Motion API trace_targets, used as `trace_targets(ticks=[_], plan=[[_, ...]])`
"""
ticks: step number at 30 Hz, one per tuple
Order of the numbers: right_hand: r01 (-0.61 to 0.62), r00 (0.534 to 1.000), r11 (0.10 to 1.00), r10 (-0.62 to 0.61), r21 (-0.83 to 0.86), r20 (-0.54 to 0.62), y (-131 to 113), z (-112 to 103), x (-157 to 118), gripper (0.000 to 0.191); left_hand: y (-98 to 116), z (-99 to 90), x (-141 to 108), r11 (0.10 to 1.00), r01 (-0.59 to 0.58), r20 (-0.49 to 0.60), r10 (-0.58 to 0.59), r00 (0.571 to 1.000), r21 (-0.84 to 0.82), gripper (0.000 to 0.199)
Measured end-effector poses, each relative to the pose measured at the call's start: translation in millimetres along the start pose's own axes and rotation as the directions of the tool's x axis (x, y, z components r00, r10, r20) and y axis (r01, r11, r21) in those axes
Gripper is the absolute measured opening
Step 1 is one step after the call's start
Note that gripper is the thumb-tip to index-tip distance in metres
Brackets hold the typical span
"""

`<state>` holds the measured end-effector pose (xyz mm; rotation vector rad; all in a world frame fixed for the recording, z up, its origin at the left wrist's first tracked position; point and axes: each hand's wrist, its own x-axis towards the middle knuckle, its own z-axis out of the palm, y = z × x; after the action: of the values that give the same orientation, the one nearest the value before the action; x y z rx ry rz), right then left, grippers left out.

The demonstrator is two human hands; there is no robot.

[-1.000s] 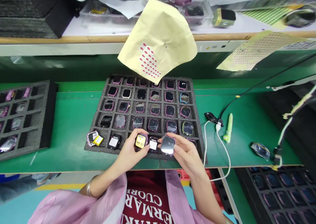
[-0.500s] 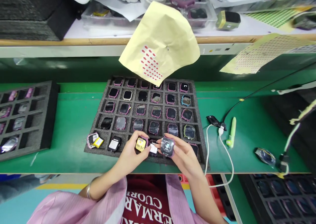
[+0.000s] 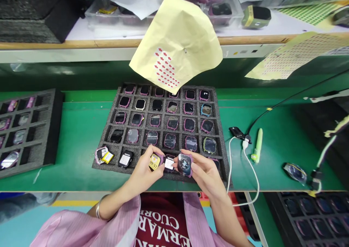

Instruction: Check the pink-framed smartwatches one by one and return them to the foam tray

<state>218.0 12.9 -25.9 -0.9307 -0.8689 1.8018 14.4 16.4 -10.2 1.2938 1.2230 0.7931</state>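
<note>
My left hand (image 3: 146, 169) grips a purple-edged watch face (image 3: 155, 161) whose lit yellow screen reads 09:17. Held by its edges in my right hand (image 3: 203, 170) is another purple watch face (image 3: 184, 164), with a dark screen showing a round dial. Both are above the front row of a grey foam tray (image 3: 95, 163). Between them, a unit with a white label (image 3: 169, 163) lies in the tray. Several more watch faces, mostly purple, fill the compartments behind. At the tray's front left are a black unit with a white label (image 3: 125, 159) and an opened case with a yellow battery (image 3: 107, 157).
A second foam tray (image 3: 50, 138) stands at the left. Right of the middle tray lie a white cable (image 3: 253, 170), a green pen-like tool (image 3: 258, 145) and a bagged item (image 3: 295, 173). Yellow sticker paper (image 3: 177, 40) hangs from the shelf edge (image 3: 109, 43).
Both watch faces have tilted slightly in my hands, and the right one now shows more of its purple side. The camera view has shifted a little.
</note>
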Motion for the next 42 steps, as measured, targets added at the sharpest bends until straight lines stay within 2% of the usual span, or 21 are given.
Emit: trace_targets(ticks=[17,24,28,38,40,42], plan=[[-0.007,1.0,1.0,0.006,-0.022,-0.026,-2.1,-0.7,-1.4,0.034,-4.5,-2.4,-3.5,0.999,-0.002,-0.006,0.002,1.0,-0.048,0.021],[-0.011,0.999,1.0,0.01,-0.021,-0.043,-0.1,-1.2,0.3,0.033,-4.0,-3.0,-2.6,0.999,0.02,-0.02,-0.02,1.0,-0.029,0.018],[-0.001,0.999,1.0,0.0,-0.027,-0.047,0.4,-1.4,1.7,0.032,-5.3,-2.9,-1.8,0.996,0.049,-0.047,-0.053,0.997,-0.075,0.019],[0.015,1.0,1.0,-0.015,-0.009,-0.025,-16.5,6.4,-13.7,0.032,-1.8,-5.2,-11.5,0.979,-0.113,-0.083,0.1,0.992,-0.168,0.017],[-0.002,1.0,1.0,0.002,-0.012,-0.022,-17.9,8.0,-13.9,0.031,-1.5,-4.9,-12.2,0.981,-0.06,-0.052,0.051,0.997,-0.187,0.017],[-0.036,0.999,0.999,0.035,-0.013,-0.023,-17.0,8.5,-11.4,0.033,-1.9,-4.5,-11.2,0.972,0.049,0.007,-0.049,0.999,-0.231,0.022]])
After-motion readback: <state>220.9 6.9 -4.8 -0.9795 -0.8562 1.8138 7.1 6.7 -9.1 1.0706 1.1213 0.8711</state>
